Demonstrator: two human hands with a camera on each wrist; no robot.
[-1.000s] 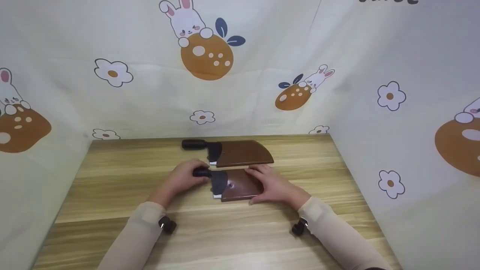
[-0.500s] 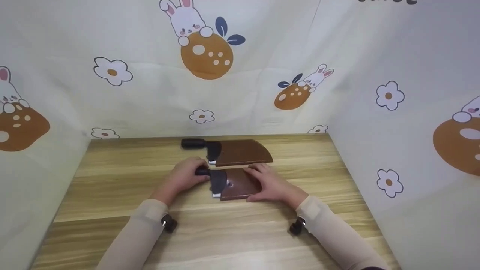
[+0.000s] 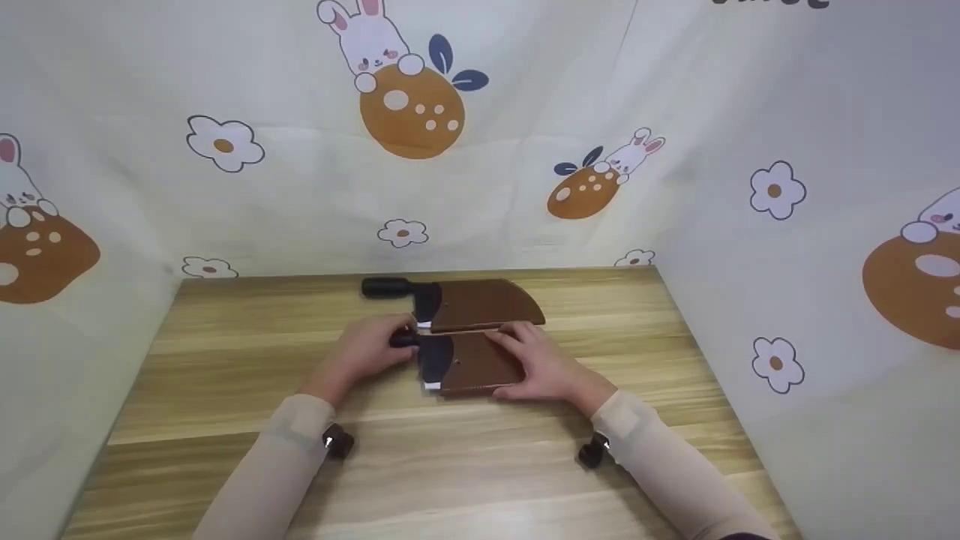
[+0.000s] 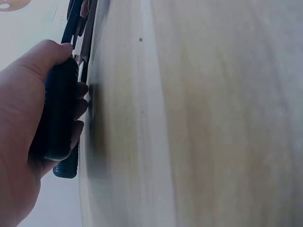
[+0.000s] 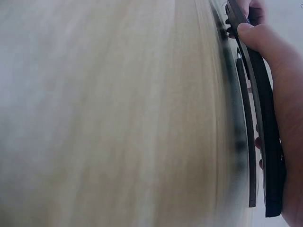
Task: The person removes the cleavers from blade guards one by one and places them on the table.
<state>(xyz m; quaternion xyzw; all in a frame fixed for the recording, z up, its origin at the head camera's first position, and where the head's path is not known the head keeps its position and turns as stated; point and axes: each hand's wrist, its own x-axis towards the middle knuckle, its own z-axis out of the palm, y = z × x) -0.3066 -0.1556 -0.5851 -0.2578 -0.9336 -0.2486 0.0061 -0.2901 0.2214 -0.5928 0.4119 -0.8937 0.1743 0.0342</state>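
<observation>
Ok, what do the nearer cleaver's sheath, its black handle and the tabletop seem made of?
Sheath: apparently leather, smooth and brown, with a stud and seam-like edge line. Handle: possibly plastic or coated wood, uniform black with slight sheen. Tabletop: wood or wood-look laminate, from its streaky grain.

Soft, even light fills the room; I can't tell where it comes from. In the head view, the table [image 3: 450, 465] has a pale shine at the bottom middle, and faint shadows lie beside the sleeves [image 3: 262, 465]. The cloth wall [image 3: 847, 97] looks greyer at the right. In the left wrist view, the table is smeary, the upper left is nearly white, and the held black handle [image 4: 60, 109] looks very dark. The right wrist view is blurry too, with a fuzzy shadow right of the middle.
</observation>
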